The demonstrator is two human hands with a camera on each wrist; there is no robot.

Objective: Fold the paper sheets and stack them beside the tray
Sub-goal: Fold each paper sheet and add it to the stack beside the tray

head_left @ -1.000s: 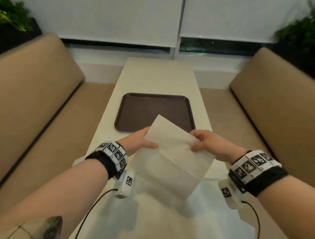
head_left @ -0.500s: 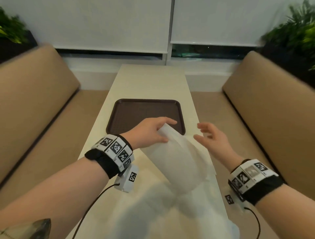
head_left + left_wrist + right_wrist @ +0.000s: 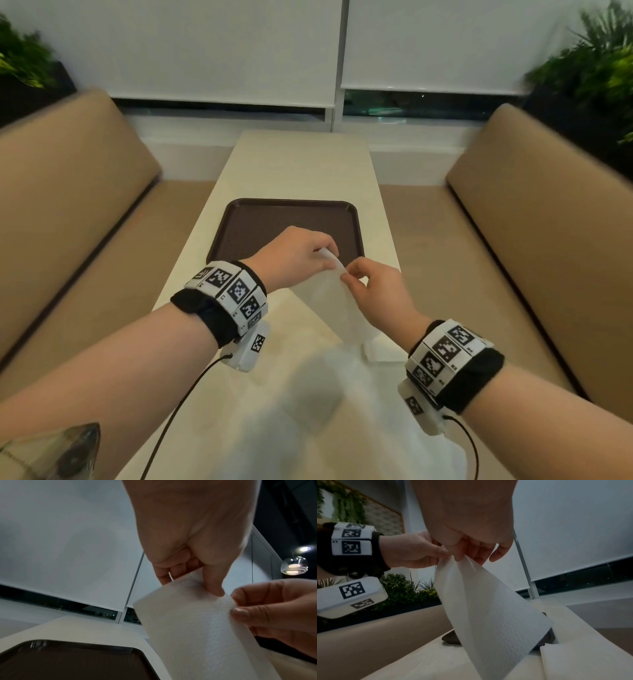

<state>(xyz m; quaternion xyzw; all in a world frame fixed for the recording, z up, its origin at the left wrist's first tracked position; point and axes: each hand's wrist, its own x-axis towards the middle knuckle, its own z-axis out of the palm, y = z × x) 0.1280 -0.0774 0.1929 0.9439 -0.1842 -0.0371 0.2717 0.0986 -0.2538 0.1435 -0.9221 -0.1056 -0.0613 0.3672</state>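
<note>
A white embossed paper sheet [image 3: 325, 298] hangs in the air just in front of the dark brown tray [image 3: 260, 222], doubled over with its top edges together. My left hand [image 3: 325, 258] pinches the top of the sheet [image 3: 188, 628] between thumb and fingers. My right hand [image 3: 347, 274] pinches the same top edge right beside it. In the right wrist view the sheet [image 3: 488, 608] droops from my right hand [image 3: 467, 557] down to the table, with my left hand [image 3: 419, 553] close by. The tray [image 3: 68, 660] holds nothing.
More white paper [image 3: 342, 411] lies spread on the cream table [image 3: 301, 164] under my wrists, with a small folded piece [image 3: 380, 349] near the right edge. Tan bench seats [image 3: 68, 212] flank the narrow table. Plants stand in both far corners.
A second ago both hands held the sheet spread wide by its top corners. The right hand let go, then came back and now pinches the top edge beside the left hand.
</note>
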